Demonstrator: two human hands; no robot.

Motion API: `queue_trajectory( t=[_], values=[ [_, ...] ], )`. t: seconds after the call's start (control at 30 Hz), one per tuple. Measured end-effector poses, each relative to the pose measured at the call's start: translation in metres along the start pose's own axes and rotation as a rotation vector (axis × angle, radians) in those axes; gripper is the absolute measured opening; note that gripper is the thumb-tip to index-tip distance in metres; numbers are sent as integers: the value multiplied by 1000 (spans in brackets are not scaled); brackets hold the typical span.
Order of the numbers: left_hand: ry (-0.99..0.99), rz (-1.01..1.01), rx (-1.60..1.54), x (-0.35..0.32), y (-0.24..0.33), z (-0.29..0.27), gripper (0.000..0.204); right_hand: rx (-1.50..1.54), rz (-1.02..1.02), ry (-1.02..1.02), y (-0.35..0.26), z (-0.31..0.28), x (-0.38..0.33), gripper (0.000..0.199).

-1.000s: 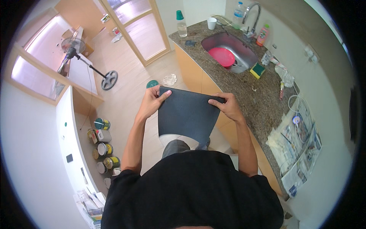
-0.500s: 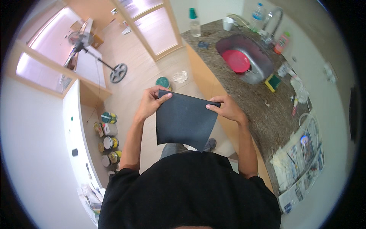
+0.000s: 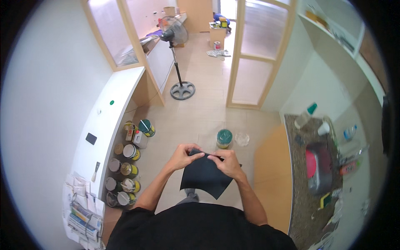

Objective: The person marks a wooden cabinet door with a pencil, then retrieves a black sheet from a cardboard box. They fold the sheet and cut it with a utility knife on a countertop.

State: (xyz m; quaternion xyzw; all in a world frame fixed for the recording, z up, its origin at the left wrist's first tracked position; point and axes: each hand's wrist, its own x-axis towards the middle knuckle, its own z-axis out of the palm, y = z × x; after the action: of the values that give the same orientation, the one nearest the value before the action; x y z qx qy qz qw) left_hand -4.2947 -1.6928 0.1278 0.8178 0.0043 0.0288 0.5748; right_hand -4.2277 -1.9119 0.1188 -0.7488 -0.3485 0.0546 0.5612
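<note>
A dark, matte sheet that looks like sandpaper (image 3: 205, 178) hangs in front of my body, its lower corners pointing down. My left hand (image 3: 182, 156) pinches its upper edge near the left corner, thumb on the near side. Close beside it, my right hand (image 3: 228, 163) grips the same edge with thumb and fingers. Between the two thumbs the top edge looks bent or curled over. Part of the sheet's right side passes behind my right hand. Beyond the hands, a can with a green lid (image 3: 224, 136) stands on the floor.
Several paint cans (image 3: 129, 169) line the floor at left beneath a white counter (image 3: 109, 121) holding a putty knife (image 3: 96, 171) and newspapers (image 3: 85, 216). A standing fan (image 3: 177, 62) is ahead. At right, a stone counter (image 3: 302, 218) has a metal sink (image 3: 325, 183). Crumpled clear plastic (image 3: 242, 139) lies by the can.
My hands have moved closer together along the sheet's upper edge, which is now bent between them. The view has swung left and up, showing more of the room ahead.
</note>
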Motion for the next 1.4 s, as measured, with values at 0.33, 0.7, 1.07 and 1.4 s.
queue_trajectory(
  t=[0.33,0.7,1.07,1.4],
  values=[
    [7,-104,166,62,-34,-168,24,48,87,-240,15,103,168,20],
    [80,-28,156,250,-107,-215,21,190,127,-197,123,106,350,20],
    [332,25,230,459,-86,-306,18,207,-122,-369,176,49,616,21],
    [71,71,232,687,-109,-331,20,55,-50,-232,283,-31,760,17]
  ],
)
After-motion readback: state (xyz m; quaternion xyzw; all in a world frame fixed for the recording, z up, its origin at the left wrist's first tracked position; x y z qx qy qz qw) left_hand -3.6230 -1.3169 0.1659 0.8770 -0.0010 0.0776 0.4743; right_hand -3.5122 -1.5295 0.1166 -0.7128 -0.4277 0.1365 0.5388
